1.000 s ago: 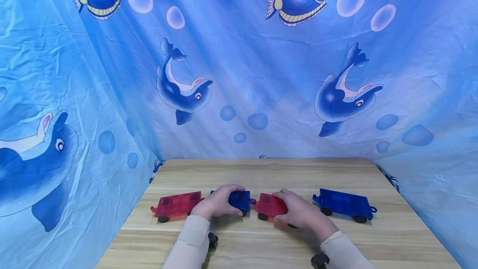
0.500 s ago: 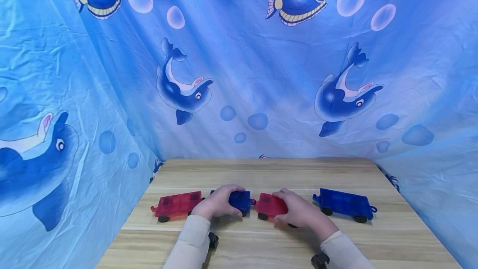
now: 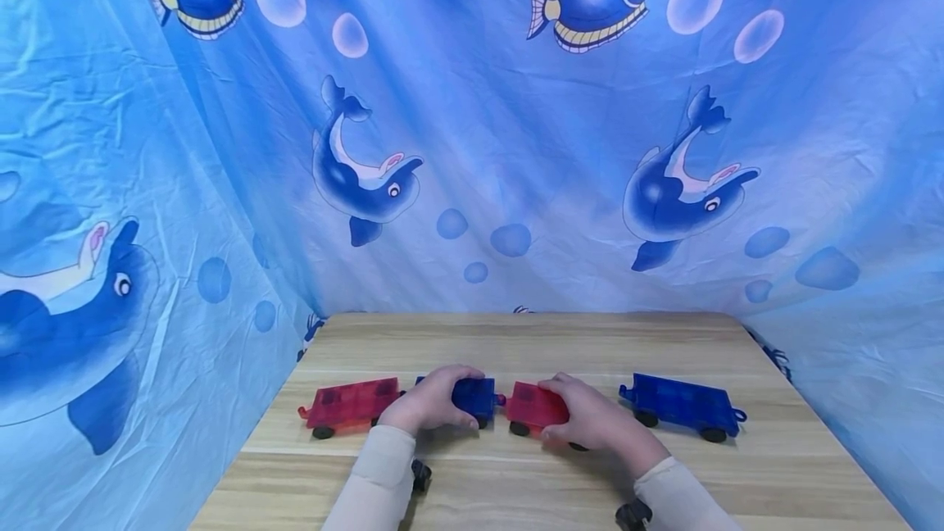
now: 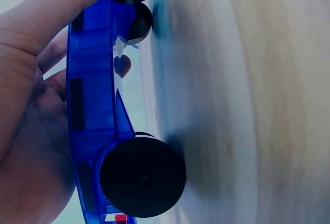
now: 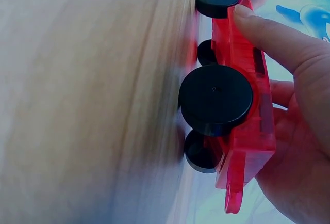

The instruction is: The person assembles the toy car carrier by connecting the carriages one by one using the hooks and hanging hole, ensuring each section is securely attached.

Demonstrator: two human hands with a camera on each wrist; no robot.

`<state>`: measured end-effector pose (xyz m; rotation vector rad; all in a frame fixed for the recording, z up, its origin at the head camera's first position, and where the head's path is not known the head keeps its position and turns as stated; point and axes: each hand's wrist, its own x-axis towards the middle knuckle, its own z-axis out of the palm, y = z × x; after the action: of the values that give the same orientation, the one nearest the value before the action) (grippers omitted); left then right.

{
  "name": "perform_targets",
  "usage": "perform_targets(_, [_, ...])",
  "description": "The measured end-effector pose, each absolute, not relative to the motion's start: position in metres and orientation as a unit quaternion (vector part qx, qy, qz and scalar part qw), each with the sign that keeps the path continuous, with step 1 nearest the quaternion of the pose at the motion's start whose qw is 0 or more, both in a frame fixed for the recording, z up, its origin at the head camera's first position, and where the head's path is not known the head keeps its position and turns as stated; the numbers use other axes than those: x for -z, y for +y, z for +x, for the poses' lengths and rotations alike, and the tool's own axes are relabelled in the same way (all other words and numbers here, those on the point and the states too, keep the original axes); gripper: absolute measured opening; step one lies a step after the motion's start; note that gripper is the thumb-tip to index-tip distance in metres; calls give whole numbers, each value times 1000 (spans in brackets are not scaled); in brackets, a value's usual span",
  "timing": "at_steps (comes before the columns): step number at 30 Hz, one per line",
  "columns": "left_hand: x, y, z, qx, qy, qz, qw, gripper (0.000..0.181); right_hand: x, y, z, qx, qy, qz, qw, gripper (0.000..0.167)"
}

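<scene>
- Holding the inner red car (image 3: 525, 404) in the right grip (image 3: 586, 415), with thumb on the near long side and fingers on the far side, firmly clamped on its right part.
- Clamping the left grip (image 3: 435, 401) on the inner blue car (image 3: 474, 396), just left of the inner red car, again with thumb and fingers on opposite long sides.
- Meeting end to end at a coupling (image 3: 501, 400) on the inner red car's left; cannot tell whether fully hooked.
- Farther left of the inner red car, beyond the inner blue car: an outer red car (image 3: 347, 405), apparently linked, with the join partly hidden by the left grip.
- Right of the inner red car and apart from it: the outer blue car (image 3: 682, 404), untouched by either grip.
- Long axis of the inner red car: roughly left to right across the table (image 3: 531, 342), right end slanting toward the near side; much the same slant in the outer blue car.
- Key relation, as a judgement: red ring (image 5: 233, 198) on the inner red car's right end against the blue hook (image 3: 625, 392) on the outer blue car's left end, seemingly offset toward the far side.
- Nearer to the outer blue car: the right grip, on the inner red car's right; left grip well apart, on its left.
</scene>
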<state>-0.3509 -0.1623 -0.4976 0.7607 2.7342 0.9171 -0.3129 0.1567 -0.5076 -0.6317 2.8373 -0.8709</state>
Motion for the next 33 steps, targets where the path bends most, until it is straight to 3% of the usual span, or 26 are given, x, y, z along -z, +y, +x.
perform_targets(13, [500, -163, -344, -293, 921, 247, 73, 82, 508, 159, -314, 293, 929, -218, 58, 81])
perform_targets(33, [501, -178, -333, -277, 930, 238, 43, 81, 501, 193, -297, 295, 929, -223, 7, 81])
